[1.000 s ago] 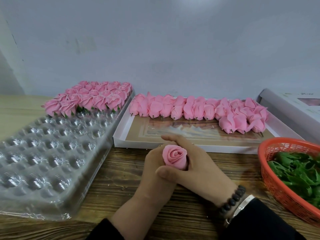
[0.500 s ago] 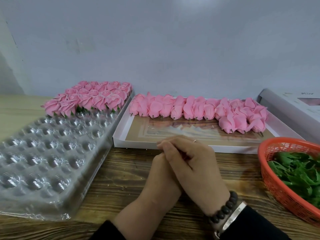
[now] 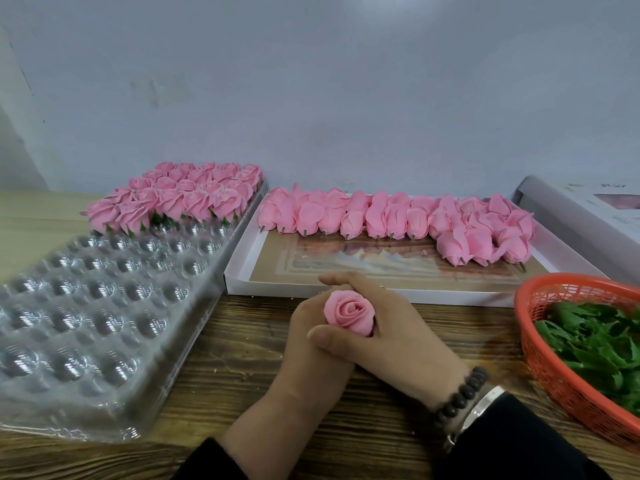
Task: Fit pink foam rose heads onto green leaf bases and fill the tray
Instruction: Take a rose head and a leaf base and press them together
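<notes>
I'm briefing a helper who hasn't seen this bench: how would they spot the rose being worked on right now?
Start at the white cardboard tray of loose rose heads lying on their sides. Just in front of its near edge, two clasped hands rest on the wooden table. The rose stands upright between them, the only one off a tray, its spiral centre facing up.

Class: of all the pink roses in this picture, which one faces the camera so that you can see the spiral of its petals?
The rose held between the hands at the table's front. The others lie or stand in trays further back.
</notes>
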The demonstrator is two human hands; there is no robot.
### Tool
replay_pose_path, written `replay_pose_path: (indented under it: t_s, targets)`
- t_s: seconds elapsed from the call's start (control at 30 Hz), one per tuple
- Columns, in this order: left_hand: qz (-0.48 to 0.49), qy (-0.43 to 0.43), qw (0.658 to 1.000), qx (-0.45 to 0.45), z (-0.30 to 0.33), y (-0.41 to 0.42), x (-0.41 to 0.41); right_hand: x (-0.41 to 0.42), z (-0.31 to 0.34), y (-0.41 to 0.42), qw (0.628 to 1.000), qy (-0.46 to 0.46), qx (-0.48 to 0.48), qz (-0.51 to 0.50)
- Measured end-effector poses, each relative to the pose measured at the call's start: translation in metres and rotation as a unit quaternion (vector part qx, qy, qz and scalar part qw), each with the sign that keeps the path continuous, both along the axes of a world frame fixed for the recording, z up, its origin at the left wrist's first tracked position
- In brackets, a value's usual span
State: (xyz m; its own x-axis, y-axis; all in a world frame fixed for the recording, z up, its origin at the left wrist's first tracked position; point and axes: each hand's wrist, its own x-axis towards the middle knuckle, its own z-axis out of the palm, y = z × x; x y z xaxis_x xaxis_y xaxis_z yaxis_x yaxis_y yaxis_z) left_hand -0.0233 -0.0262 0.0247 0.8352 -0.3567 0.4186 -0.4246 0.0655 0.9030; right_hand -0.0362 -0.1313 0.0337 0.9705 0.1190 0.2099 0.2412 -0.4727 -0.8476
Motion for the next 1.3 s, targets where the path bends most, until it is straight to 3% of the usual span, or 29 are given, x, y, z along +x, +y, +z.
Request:
replay_pose_path:
  t_s: [0.17, 0.3, 0.47, 0.6, 0.7, 0.77, 0.87, 0.97, 1.1, 1.3]
  targets:
    - [0.029, -0.013, 0.999, 0.022, 0.001, 0.003, 0.002, -0.002, -0.001, -0.005, 1.000, -0.009, 0.004, 0.002]
    - [0.068, 0.008, 0.995, 0.076, -0.001, 0.001, 0.004, -0.007, 0.001, 0.005, 0.994, -0.089, 0.028, -0.053]
    - [0.043, 0.046, 0.997, 0.053, 0.003, -0.009, -0.006, -0.008, -0.002, 0.023, 0.980, -0.164, 0.020, -0.113]
    - [0.026, 0.013, 0.995, 0.096, 0.003, -0.010, -0.004, -0.005, 0.001, 0.018, 0.985, -0.140, -0.038, -0.096]
    - [0.065, -0.009, 0.980, 0.188, 0.005, -0.008, -0.002, -0.003, 0.007, 0.009, 0.992, -0.095, -0.074, -0.024]
    - [0.022, -0.019, 0.971, 0.238, 0.007, -0.005, -0.001, -0.004, 0.010, 0.004, 0.994, -0.051, -0.094, 0.027]
    - [-0.063, 0.072, 0.955, 0.279, 0.008, 0.003, -0.001, -0.009, 0.011, 0.003, 0.994, 0.006, -0.084, 0.069]
    - [-0.077, 0.100, 0.969, 0.211, 0.004, 0.009, -0.002, -0.011, 0.010, 0.003, 0.996, 0.013, -0.026, 0.080]
    - [-0.062, 0.038, 0.993, 0.096, 0.006, 0.011, 0.001, -0.007, 0.006, -0.004, 0.999, -0.007, 0.013, 0.051]
    - [0.016, -0.034, 0.992, 0.119, 0.003, 0.009, 0.004, -0.008, 0.003, -0.001, 0.998, -0.060, 0.023, -0.005]
